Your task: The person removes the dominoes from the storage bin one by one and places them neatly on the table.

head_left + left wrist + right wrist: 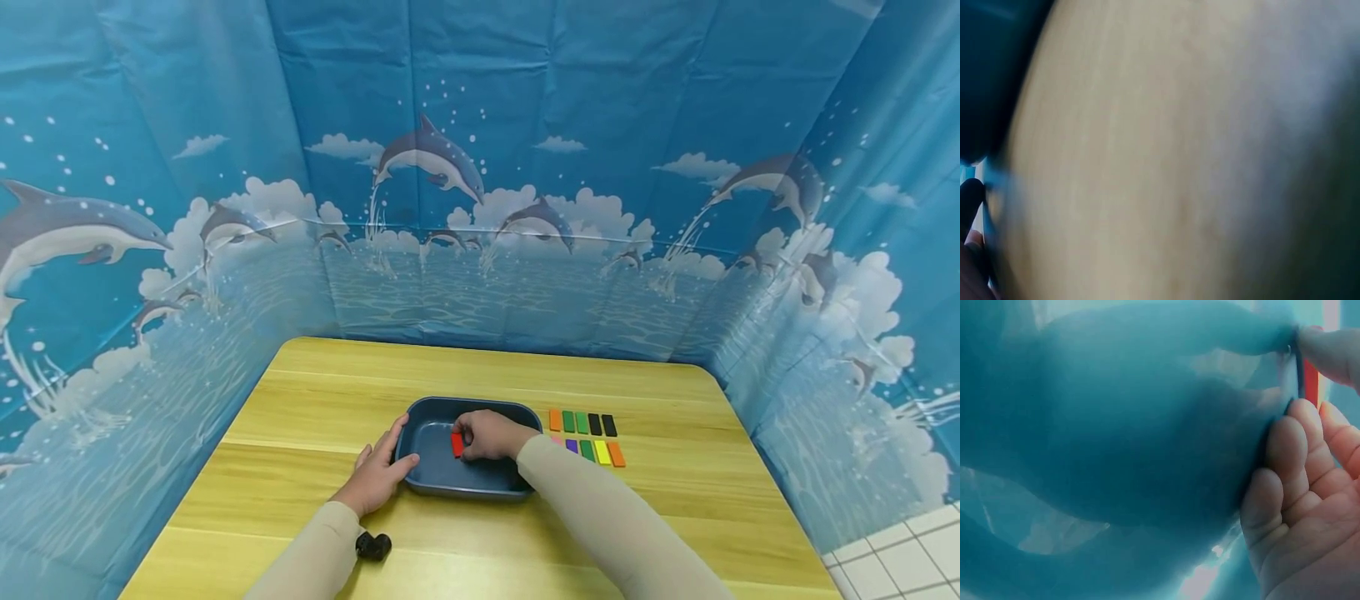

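A person in long beige sleeves is working at a wooden table (315,392) ringed by a blue dolphin-print curtain (480,167), with a dark blue tray (480,487) sitting at the centre of the action. The right hand (491,435) is reaching into the tray from its right side, fingers curled and pinching a small red block (457,444) that is hanging just above the tray's floor, near its middle; the right wrist view is showing the same curled fingers (1285,450) closed on a sliver of red (1311,381) against the blurred blue of the tray. The left hand (377,475) is resting against the tray's left rim, fingers straight and relaxed along the wall, thumb lying at the near corner (the left wrist view is too blurred to add more than wood grain and a dark edge). Just right of the tray, two rows of coloured blocks (583,423) are lying flat on the table, the far row running orange, green, green, black, black, the near row showing purple, green, yellow and orange. Near the tray's front left corner, beside the left sleeve, a small black object (372,546) is lying on the table.
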Available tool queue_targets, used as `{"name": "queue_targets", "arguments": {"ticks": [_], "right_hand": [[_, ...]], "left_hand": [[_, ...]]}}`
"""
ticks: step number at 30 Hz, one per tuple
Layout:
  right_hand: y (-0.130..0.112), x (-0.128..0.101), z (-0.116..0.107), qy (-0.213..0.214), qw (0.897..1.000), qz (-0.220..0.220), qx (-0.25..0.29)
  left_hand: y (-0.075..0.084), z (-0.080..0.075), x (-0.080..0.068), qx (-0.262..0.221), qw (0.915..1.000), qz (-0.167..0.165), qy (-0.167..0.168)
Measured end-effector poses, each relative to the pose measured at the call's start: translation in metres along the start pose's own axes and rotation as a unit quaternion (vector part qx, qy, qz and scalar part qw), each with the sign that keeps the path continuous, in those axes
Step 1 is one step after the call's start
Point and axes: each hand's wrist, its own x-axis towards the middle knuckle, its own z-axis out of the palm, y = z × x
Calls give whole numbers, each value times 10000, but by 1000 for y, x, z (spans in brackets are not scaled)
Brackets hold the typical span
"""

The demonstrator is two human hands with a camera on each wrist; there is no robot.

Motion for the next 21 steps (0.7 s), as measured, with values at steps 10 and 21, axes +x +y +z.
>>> {"name": "queue_targets", "arguments": {"ticks": [10,21], "right_hand": [[-3,-15,-24,123,9971,-17,755],[3,-65,-64,776,9856,65,1503]], "left_hand": [[4,0,-4,-58,10000,-10,-20],[0,0,-7,-309,9995,-42,21]]}}
